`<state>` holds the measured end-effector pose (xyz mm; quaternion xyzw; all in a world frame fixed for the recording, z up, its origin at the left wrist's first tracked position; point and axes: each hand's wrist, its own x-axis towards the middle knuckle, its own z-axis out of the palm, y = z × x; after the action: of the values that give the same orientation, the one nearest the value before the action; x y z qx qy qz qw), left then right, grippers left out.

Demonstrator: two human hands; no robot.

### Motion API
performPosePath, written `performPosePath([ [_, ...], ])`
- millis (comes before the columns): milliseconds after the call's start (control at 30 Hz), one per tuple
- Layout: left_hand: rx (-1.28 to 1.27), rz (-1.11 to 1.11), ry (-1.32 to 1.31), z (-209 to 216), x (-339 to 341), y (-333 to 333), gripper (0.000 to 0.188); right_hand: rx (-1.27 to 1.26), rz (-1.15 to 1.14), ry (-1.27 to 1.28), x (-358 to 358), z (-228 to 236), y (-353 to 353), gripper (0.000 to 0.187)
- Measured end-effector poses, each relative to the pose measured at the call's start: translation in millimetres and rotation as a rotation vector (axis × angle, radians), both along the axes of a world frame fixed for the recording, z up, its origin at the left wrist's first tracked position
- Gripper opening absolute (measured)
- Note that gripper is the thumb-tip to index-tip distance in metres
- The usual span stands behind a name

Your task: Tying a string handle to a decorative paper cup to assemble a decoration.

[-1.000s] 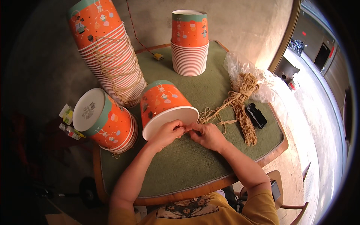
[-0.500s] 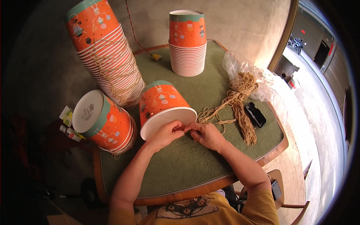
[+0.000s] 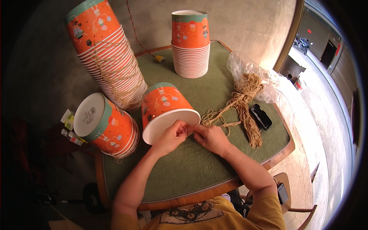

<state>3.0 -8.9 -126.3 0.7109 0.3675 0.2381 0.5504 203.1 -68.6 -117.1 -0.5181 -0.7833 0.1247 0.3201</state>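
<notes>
An orange paper bucket (image 3: 167,100) with a green base band lies tipped on the table, its white-rimmed mouth toward me. My left hand (image 3: 173,135) is in front of that mouth, fingers pinched together. Meeting it at the right end of the rim, my right hand (image 3: 211,138) is pinched as well. What the fingertips hold is too small to make out. Just beyond my right hand, thin strands run to a bundle of tan twine (image 3: 247,109).
On the left, a tall leaning stack of twine-wrapped buckets (image 3: 111,69) rises behind a shorter tilted stack (image 3: 109,126). Another stack (image 3: 190,57) stands upright at the back. A clear plastic bag (image 3: 268,76), a black tray (image 3: 261,117) and a yellow plug (image 3: 159,58) are on the green-topped table (image 3: 180,176).
My left hand's fingers have shifted up slightly against the bucket mouth. Both hands are still close together at the rim.
</notes>
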Motion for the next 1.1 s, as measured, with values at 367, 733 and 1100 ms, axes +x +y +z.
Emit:
performPosePath([
  [367, 0.673, 0.283, 0.092, -16.9, 17.8, -16.0, 0.04, 0.069, -0.01, -0.093, -5.5, -1.4, -2.3, 0.038],
  [733, 0.745, 0.368, 0.138, -15.7, 22.8, -21.5, 0.027, 0.171, 0.045, -0.117, -5.9, -0.6, -1.6, 0.044],
  [1100, 0.764, 0.388, 0.106, -17.0, 22.8, -20.9, 0.024, 0.213, 0.001, -0.139, -12.0, 5.3, -4.5, 0.04],
])
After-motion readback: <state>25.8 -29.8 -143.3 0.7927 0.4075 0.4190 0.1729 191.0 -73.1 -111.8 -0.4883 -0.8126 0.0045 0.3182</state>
